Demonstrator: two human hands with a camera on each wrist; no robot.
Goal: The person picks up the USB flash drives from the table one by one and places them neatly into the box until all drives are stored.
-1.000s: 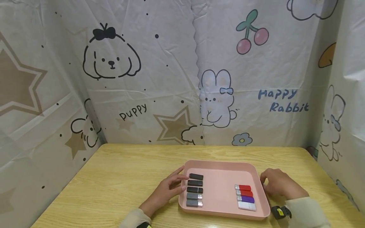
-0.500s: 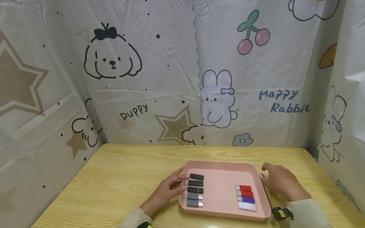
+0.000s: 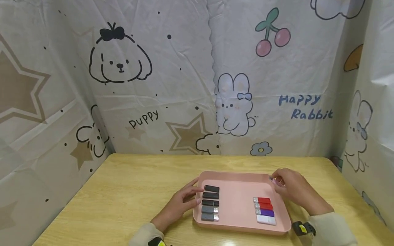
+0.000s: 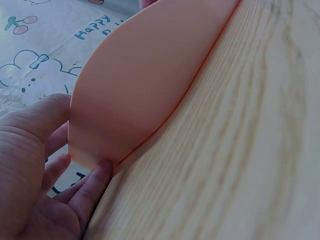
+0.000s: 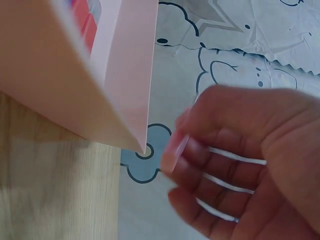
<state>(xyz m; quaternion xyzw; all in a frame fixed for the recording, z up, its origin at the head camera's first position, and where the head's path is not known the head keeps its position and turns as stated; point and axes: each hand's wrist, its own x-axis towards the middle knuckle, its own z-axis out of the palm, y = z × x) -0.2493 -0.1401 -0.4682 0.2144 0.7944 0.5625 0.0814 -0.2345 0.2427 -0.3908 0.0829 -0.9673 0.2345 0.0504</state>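
A pink tray (image 3: 237, 223) lies on the table with USB flash drives in it. Along its left side is a column of black drives (image 3: 210, 195) and grey drives (image 3: 209, 209). On the right side lie red drives (image 3: 265, 206), a purple drive (image 3: 267, 213) and a white drive (image 3: 266, 220). My left hand (image 3: 183, 201) holds the tray's left wall, fingers over the rim. Above the tray's far right corner, my right hand (image 3: 293, 186) pinches a pink USB flash drive (image 3: 275, 182), its metal plug pointing left; fingers partly hide it.
The wooden table (image 3: 129, 191) extends left of the tray and behind it. Printed cloth (image 3: 184, 68) hangs around the back and both sides. The tray's raised wall (image 5: 125, 75) stands beside my right hand in the right wrist view.
My right hand has lifted from beside the tray's right wall, up and left to the far right corner, bringing the pink USB flash drive into view. The left hand stays put.
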